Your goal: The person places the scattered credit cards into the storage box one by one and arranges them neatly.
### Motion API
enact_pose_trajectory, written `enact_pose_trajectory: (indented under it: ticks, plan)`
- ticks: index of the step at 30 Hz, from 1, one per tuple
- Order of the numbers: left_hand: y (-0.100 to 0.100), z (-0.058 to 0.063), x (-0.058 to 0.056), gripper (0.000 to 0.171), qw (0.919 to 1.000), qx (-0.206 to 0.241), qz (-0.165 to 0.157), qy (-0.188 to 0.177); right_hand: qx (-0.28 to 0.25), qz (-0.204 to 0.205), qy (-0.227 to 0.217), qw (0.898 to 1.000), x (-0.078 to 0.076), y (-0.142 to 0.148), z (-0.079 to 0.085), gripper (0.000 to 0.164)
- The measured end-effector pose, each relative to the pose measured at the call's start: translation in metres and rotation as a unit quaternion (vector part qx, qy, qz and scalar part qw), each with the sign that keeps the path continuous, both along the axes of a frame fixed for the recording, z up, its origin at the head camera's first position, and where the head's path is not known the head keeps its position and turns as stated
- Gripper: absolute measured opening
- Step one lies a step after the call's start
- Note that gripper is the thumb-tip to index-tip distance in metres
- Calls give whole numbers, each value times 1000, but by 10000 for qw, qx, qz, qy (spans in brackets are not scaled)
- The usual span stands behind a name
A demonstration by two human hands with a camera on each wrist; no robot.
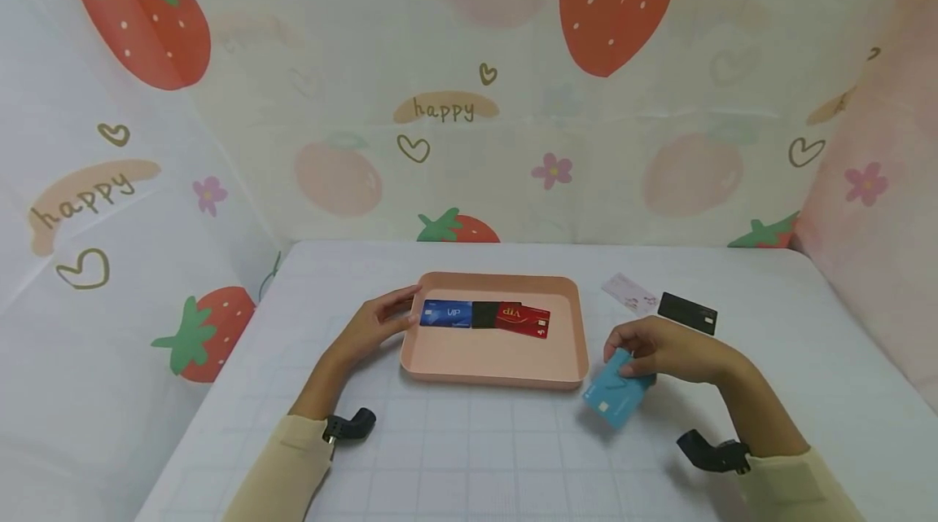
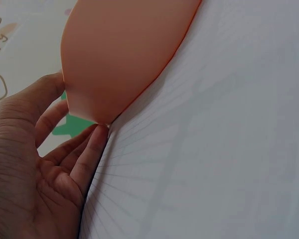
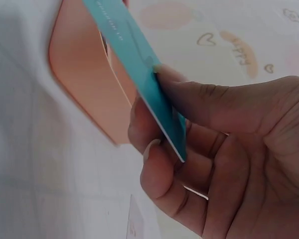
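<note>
My right hand pinches a light blue card between thumb and fingers, tilted above the table just right of the tray. In the right wrist view the card appears nearly edge-on. A shallow peach tray lies in the middle. My left hand touches its left side with extended fingertips; the left wrist view has the fingers against the tray's outer wall. Inside the tray, a blue VIP card, a dark card and red card form an overlapping row.
Behind my right hand, a pale pink patterned card and a black card lie on the white table. Curtains printed with strawberries enclose the table's back and sides.
</note>
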State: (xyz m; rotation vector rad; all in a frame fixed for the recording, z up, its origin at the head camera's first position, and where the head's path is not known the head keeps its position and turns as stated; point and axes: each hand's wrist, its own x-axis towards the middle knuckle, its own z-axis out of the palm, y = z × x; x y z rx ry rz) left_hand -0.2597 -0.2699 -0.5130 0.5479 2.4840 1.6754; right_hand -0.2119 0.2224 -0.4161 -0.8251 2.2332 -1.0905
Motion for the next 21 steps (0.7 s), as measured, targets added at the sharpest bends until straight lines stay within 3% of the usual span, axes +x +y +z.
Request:
enact_pose_trajectory:
  ticks: [9,14,21]
  plan:
    - [-1,-1,1,60,10000,-7,21,65,-291,-364,61,9989,1,-15,-2,17]
    - [0,0,1,60,9999,-32,90,50,-632,-569,-244,9961,1,-24,-8,23]
    - [1,0,2,60,9999,76,68,2,-638,-885,-241,9937,3,-38,-13,28]
